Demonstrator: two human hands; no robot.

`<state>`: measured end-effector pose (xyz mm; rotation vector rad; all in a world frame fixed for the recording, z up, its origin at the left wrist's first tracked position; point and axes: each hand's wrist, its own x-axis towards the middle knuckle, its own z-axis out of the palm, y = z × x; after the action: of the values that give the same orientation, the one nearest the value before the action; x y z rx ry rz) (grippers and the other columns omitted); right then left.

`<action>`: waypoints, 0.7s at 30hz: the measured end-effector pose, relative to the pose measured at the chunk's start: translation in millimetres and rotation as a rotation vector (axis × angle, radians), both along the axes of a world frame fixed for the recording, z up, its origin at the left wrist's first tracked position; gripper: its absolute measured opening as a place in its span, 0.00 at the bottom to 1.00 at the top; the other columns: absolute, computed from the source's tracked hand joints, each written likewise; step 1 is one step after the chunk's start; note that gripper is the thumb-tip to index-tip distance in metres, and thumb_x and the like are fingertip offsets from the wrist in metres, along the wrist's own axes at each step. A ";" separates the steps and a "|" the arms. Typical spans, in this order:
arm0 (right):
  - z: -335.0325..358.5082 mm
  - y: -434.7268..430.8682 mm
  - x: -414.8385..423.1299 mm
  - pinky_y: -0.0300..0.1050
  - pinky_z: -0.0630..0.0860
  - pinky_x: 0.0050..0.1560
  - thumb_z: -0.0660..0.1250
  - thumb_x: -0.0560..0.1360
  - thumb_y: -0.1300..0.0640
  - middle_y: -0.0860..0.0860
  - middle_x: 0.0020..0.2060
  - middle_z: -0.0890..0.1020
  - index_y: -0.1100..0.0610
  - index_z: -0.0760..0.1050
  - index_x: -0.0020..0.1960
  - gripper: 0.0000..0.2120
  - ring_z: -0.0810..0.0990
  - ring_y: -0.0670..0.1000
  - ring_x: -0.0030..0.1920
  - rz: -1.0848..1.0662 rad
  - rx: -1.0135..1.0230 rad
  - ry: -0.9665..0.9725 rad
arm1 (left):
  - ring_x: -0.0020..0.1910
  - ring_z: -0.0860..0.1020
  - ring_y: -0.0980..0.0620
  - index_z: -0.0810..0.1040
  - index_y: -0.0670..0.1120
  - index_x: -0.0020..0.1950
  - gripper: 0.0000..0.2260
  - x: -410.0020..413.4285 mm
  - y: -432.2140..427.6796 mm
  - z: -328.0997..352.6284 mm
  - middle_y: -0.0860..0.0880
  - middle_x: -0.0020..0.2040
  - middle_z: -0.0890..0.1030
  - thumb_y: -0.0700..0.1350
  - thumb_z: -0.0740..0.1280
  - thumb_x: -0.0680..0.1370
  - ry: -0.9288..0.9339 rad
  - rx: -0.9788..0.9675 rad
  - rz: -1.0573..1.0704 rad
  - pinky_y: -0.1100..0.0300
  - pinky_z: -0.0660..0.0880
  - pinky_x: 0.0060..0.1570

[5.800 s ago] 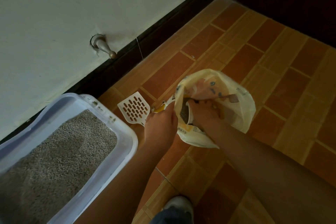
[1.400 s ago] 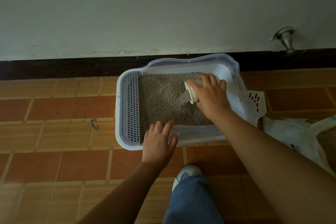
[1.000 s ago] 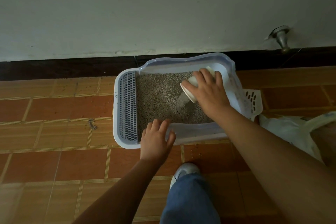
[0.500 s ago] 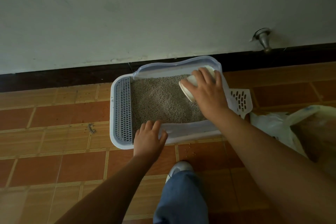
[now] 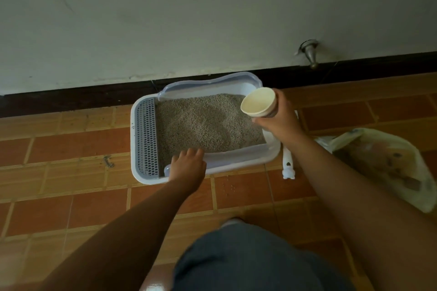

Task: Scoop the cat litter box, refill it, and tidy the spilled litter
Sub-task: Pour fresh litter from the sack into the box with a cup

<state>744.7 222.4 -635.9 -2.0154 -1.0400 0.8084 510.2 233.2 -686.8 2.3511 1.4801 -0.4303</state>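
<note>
Our right hand (image 5: 281,120) wraps round the empty cup (image 5: 258,101) over the right end of the litter box (image 5: 236,164), the bag (image 5: 383,165) lies to its right, and our left hand (image 5: 188,168) rests loose on the near edge.

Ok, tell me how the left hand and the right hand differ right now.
The left hand rests low on the near rim of the litter box, holding nothing; the right hand is up over its right end. The left hand's fingers lie fairly straight; the right hand's curl round an empty cup. Both are at the box.
</note>
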 end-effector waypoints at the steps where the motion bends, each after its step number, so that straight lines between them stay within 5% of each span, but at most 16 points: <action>1: 2.2 2.4 4.2 0.55 0.72 0.62 0.78 0.62 0.58 0.55 0.63 0.70 0.51 0.63 0.69 0.40 0.70 0.55 0.64 -0.002 -0.005 0.018 | 0.65 0.68 0.46 0.64 0.46 0.69 0.16 2.7 0.5 0.3 0.45 0.66 0.70 0.46 0.51 0.81 0.013 -0.017 0.000 0.50 0.65 0.65; 4: 11.8 14.9 16.4 0.48 0.71 0.60 0.77 0.63 0.61 0.55 0.64 0.70 0.53 0.63 0.69 0.39 0.70 0.54 0.64 0.012 0.011 0.055 | 0.66 0.67 0.47 0.62 0.46 0.70 0.17 8.8 0.9 4.8 0.46 0.67 0.69 0.45 0.52 0.81 0.049 -0.040 -0.026 0.51 0.64 0.66; 13: 14.1 27.7 44.2 0.51 0.70 0.64 0.77 0.63 0.62 0.54 0.65 0.69 0.53 0.62 0.69 0.39 0.68 0.53 0.65 -0.016 0.155 0.189 | 0.64 0.67 0.48 0.66 0.48 0.67 0.16 42.6 -11.8 -4.6 0.48 0.65 0.71 0.44 0.53 0.80 0.086 0.063 -0.032 0.52 0.61 0.66; 21: 20.7 -17.1 51.1 0.30 0.69 0.51 0.75 0.65 0.65 0.51 0.63 0.69 0.54 0.61 0.68 0.37 0.69 0.47 0.61 0.016 0.278 0.262 | 0.66 0.65 0.49 0.65 0.48 0.69 0.18 43.1 -32.7 -11.9 0.49 0.66 0.69 0.42 0.53 0.79 0.014 0.196 0.033 0.51 0.57 0.69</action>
<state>795.8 205.3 -615.3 -1.6216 -0.9602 0.8580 553.4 200.5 -698.7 2.4725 1.6320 -0.3060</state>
